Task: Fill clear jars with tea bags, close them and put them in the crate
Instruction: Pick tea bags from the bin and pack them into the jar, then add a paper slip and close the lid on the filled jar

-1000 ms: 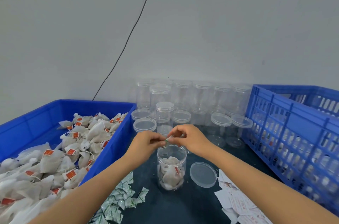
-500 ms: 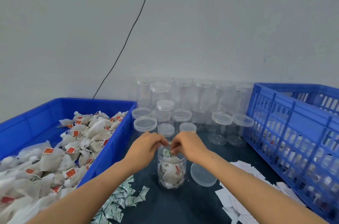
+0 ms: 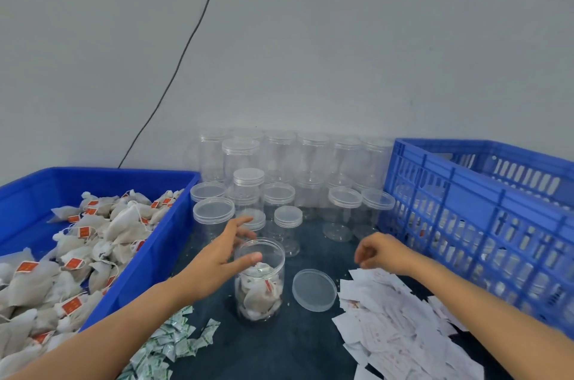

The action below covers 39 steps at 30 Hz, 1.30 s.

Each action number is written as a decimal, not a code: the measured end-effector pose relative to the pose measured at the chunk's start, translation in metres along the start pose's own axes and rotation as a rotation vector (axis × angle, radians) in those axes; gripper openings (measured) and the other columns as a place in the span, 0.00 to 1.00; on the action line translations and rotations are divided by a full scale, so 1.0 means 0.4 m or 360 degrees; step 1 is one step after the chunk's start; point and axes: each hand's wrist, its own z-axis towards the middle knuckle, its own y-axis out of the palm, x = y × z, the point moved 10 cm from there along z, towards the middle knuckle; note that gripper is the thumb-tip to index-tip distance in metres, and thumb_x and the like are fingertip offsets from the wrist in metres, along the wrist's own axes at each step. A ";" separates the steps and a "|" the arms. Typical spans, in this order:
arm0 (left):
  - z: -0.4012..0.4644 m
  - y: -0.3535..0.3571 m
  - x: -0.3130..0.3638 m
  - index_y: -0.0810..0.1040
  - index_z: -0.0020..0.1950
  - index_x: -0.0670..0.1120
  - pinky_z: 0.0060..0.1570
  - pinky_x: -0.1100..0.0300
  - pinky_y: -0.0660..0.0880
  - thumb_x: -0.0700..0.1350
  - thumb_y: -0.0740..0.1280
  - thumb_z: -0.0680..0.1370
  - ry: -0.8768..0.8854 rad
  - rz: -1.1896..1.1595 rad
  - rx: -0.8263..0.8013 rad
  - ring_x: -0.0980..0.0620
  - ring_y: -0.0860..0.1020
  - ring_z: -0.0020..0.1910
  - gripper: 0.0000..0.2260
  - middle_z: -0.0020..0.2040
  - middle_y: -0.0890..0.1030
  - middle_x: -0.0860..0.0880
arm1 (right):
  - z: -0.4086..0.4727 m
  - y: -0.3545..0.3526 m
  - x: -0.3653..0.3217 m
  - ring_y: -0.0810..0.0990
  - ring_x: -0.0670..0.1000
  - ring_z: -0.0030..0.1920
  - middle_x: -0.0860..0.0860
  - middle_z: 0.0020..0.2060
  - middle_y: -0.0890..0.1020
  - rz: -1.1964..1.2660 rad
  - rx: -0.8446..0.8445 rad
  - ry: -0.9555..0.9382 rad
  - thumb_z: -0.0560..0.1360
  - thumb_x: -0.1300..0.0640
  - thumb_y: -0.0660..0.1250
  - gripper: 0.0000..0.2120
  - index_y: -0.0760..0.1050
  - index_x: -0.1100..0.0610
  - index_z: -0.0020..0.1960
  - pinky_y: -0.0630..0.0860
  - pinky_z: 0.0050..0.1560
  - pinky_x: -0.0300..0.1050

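An open clear jar (image 3: 260, 292) stands on the dark table, about half full of tea bags with a green-and-white sachet on top. Its lid (image 3: 314, 289) lies flat just to its right. My left hand (image 3: 217, 258) is at the jar's left side near the rim, fingers spread, thumb across the front of the glass and fingers behind it. My right hand (image 3: 382, 250) hovers to the right above white paper slips (image 3: 397, 326), fingers loosely curled and blurred, nothing visible in it. Loose tea bags (image 3: 93, 239) fill the blue bin (image 3: 174, 243) on the left. The blue slatted crate (image 3: 466, 193) stands on the right.
Several empty clear jars (image 3: 279, 162), most with lids, stand stacked against the back wall. A heap of green-and-white sachets (image 3: 167, 345) lies near the table's front, left of the jar. A black cable (image 3: 186, 47) runs down the wall.
Both hands have left the jar's mouth, where they were putting a sachet in. The right hand swung right over the paper slips; the left hand opened beside the jar's rim.
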 end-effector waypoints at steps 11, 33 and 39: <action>-0.002 0.048 -0.007 0.52 0.70 0.63 0.70 0.61 0.63 0.59 0.76 0.66 -0.0051 0.0105 -0.0081 0.60 0.66 0.69 0.42 0.69 0.65 0.59 | -0.025 0.137 0.111 0.75 0.46 0.50 0.42 0.50 0.74 -0.0317 -0.0155 0.0238 0.62 0.37 0.76 0.26 0.68 0.45 0.52 0.70 0.46 0.43; 0.007 0.073 -0.070 0.46 0.72 0.61 0.60 0.68 0.69 0.49 0.82 0.64 -0.0251 -0.0091 -0.0160 0.57 0.74 0.62 0.51 0.65 0.72 0.54 | 0.043 0.138 0.086 0.72 0.55 0.62 0.54 0.63 0.71 -0.0645 0.0114 0.0360 0.76 0.40 0.61 0.27 0.66 0.58 0.66 0.71 0.58 0.49; 0.006 0.064 -0.068 0.55 0.68 0.54 0.66 0.60 0.69 0.50 0.82 0.62 -0.0268 -0.0054 -0.0105 0.57 0.74 0.63 0.45 0.64 0.74 0.56 | 0.048 0.140 0.060 0.74 0.57 0.61 0.56 0.63 0.72 -0.0847 0.0110 0.0361 0.77 0.57 0.60 0.19 0.66 0.60 0.67 0.71 0.57 0.47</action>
